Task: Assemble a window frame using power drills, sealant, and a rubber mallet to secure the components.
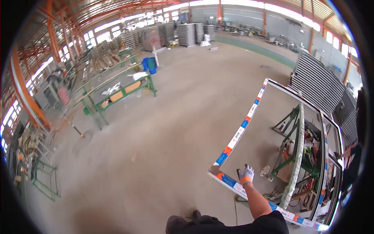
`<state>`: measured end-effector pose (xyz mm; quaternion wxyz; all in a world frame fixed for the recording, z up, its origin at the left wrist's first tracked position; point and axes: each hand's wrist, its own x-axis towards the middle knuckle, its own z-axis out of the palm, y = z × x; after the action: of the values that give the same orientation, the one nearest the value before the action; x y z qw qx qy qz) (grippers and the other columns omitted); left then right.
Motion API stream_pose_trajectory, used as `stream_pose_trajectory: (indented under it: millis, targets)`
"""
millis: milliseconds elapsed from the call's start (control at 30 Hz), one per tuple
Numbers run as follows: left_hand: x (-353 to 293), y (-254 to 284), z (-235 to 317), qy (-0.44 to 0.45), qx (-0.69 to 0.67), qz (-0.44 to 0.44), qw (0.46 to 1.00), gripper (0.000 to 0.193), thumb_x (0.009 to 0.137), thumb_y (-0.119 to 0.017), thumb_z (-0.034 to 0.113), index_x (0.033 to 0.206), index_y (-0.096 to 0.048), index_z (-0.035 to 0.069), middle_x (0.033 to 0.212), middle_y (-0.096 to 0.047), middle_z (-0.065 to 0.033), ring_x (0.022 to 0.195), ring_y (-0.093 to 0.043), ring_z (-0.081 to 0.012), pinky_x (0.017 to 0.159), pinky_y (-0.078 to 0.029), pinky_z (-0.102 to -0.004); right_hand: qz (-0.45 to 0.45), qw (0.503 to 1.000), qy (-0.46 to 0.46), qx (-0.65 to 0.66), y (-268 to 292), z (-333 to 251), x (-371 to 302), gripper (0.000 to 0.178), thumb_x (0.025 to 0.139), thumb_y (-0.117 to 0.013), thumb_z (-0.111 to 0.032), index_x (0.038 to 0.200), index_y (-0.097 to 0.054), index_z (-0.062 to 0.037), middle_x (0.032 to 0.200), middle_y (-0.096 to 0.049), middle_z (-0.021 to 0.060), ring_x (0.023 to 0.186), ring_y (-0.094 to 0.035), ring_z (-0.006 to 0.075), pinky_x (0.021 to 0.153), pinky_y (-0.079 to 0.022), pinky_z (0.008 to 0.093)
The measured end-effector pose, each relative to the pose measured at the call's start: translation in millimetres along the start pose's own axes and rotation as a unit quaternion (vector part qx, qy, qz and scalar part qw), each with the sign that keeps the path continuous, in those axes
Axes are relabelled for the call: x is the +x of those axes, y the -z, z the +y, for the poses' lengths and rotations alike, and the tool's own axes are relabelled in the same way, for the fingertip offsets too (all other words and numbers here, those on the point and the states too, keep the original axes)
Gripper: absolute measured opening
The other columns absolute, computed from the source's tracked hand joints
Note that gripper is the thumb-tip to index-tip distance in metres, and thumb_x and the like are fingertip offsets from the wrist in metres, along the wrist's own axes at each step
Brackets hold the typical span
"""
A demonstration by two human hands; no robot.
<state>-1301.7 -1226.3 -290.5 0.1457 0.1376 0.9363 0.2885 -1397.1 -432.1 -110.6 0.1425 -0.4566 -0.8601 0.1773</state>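
My right hand (pixel 246 175), in a pale glove with an orange cuff, reaches over the near rail of a large window frame (pixel 237 136). Its thumb stands apart from the fingers, and nothing shows between them. The wrist crosses above the rail close to the left corner; whether it touches cannot be told. Blue, white and orange protective tape covers much of the frame, which has a big opening on the left and narrower divisions at the right. Below it, a padded beam (pixel 299 156) on a green stand (pixel 290 121) lies under the frame. My left hand is out of view.
Another person's hand (pixel 337 155) is at the frame's right side. Tools and boxes (pixel 309 148) crowd the stand beneath. Corrugated stacked panels (pixel 317 82) stand behind it. Across the floor to the left is a long green workbench (pixel 128 90); stacks (pixel 186 35) rise far back.
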Motion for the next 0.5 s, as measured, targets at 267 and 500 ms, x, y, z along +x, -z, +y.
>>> stream_pose_trajectory:
  millis: [267, 500]
  targets:
    - [297, 51, -19, 0.156, -0.139, -0.045, 0.977, 0.027, 0.088, -0.053, 0.041, 0.086, -0.056, 0.014, 0.081, -0.06, -0.0093, 0.074, -0.057, -0.0275, 0.062, -0.043, -0.0449, -0.017, 0.998, -0.054, 0.035, -77, -93, 113, 0.074, 0.079, -0.072, -0.049, 0.132, -0.051, -0.0021, 0.129, -0.057, 0.0217, 0.123, -0.051, 0.0369, 0.103, -0.042, 0.0437]
    - [534, 108, -5, 0.283, -0.188, -0.176, 0.924, 0.03, 0.091, -0.041, 0.047, 0.078, -0.049, 0.021, 0.072, -0.053, -0.0033, 0.065, -0.049, -0.0241, 0.053, -0.035, -0.0419, 0.019, 0.963, -0.23, 0.143, -67, -153, 119, 0.069, 0.074, -0.079, -0.035, 0.125, -0.052, 0.0022, 0.113, -0.065, 0.0227, 0.106, -0.063, 0.0367, 0.092, -0.05, 0.0421]
